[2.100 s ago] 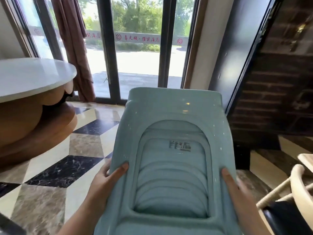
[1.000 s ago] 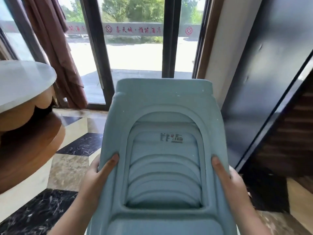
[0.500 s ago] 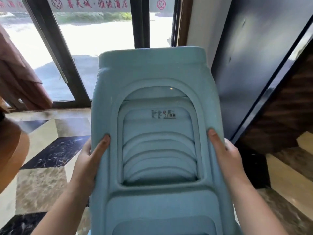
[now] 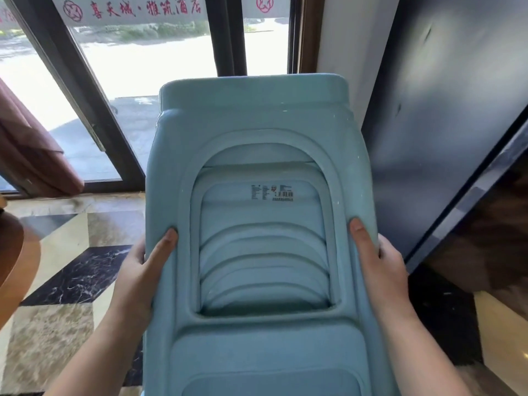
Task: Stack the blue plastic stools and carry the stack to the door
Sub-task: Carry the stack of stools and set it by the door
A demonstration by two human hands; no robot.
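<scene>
A stack of pale blue plastic stools [image 4: 257, 124] fills the middle of the head view, tilted with the top seat pointing away from me. Several nested stools show through the arched side opening, one with a barcode label. My left hand [image 4: 140, 270] grips the stack's left side, thumb on the front face. On the right side my right hand [image 4: 383, 261] holds it the same way. The glass door [image 4: 148, 72] with dark frames stands straight ahead, just beyond the stack's top.
A dark glossy wall panel [image 4: 445, 110] runs close along the right. A brown curtain [image 4: 31, 158] hangs at the left by the door, and a rounded wooden table edge [image 4: 17, 258] juts in at far left. Marble floor tiles [image 4: 71, 275] lie below.
I have walked toward the glass door with the stack; the door is much closer, the round table has slid out to the left, and my grip on the stools is unchanged.
</scene>
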